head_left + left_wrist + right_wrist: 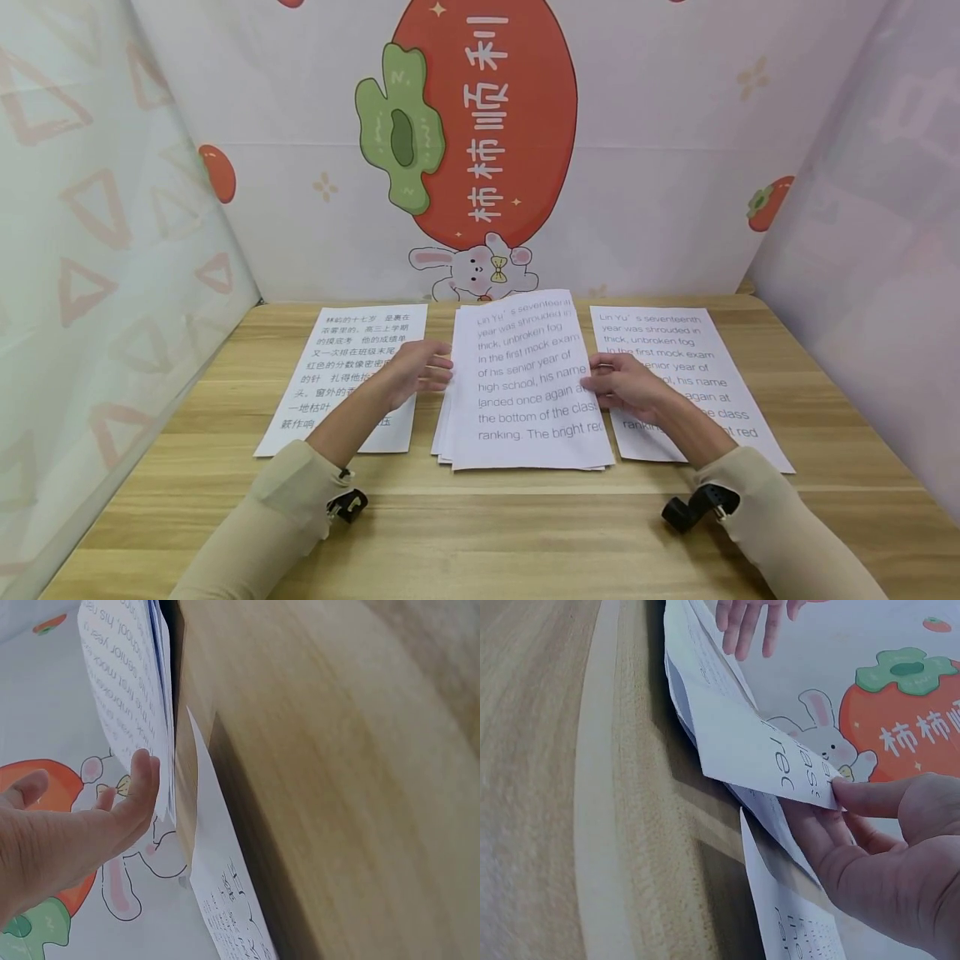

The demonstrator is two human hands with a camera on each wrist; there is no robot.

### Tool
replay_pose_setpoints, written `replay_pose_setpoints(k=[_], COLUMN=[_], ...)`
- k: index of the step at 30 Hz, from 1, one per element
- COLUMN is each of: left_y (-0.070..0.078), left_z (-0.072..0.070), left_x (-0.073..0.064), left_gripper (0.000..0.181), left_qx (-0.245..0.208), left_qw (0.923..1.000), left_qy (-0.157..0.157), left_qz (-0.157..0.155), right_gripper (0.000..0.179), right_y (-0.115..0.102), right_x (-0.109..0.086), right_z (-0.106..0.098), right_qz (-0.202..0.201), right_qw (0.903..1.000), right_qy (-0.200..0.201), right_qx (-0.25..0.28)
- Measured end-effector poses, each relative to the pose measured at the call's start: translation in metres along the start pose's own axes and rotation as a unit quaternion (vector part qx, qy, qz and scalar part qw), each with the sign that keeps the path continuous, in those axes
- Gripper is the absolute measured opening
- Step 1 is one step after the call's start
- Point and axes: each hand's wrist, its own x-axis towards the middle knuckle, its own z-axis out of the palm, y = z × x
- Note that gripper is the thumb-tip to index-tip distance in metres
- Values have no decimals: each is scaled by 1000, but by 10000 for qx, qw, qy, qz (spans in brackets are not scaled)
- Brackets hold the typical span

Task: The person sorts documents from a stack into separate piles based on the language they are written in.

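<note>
Sheet [525, 375] with English print is on top of the stack [443, 442], right side bowed up off the paper below. Right hand [632, 387], at right of stack, has that edge pinched: thumb on the printed face, fingers underneath. Probably gripped that way to part one sheet from the rest; light hold makes sense, paper creases easily

Left hand [416, 375] is at left of stack, fingers loose, gripping nothing. Can't tell if fingertips touch the paper; being that close, it could steady the far edge

Chinese page [341, 367] lies flattish left of stack, English page [701, 367] right of stack, partly under the right hand from above. Visible lines on the English page read like the sheet's. Gaps either side of stack look handy for getting fingers in at the edges. All of it sits on the table [517, 533], print facing the person
</note>
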Motion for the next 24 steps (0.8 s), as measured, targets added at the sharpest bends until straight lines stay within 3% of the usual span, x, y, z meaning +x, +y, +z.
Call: replay_pose_setpoints(k=[5,13,17,24], left_y=[0,-1,0,-1], left_z=[1,1,3,6], left_x=[2,-2,-3,-4], left_gripper=[50,53,53,52], left_qx=[-1,94,45,297], left_qw=[10000,9994,9989,9986], left_qy=[32,-283,-434,-433], left_qz=[31,148,147,14], right_gripper=[12,12,15,25], right_y=[-2,-2,-2,-5], right_x=[0,-1,0,0], right_z=[0,2,3,6], right_qz=[-261,-686,-727,-1031], right_qw=[9988,9938,9929,9869], right_qy=[-289,-674,-719,-944], right_qx=[281,560,612,803])
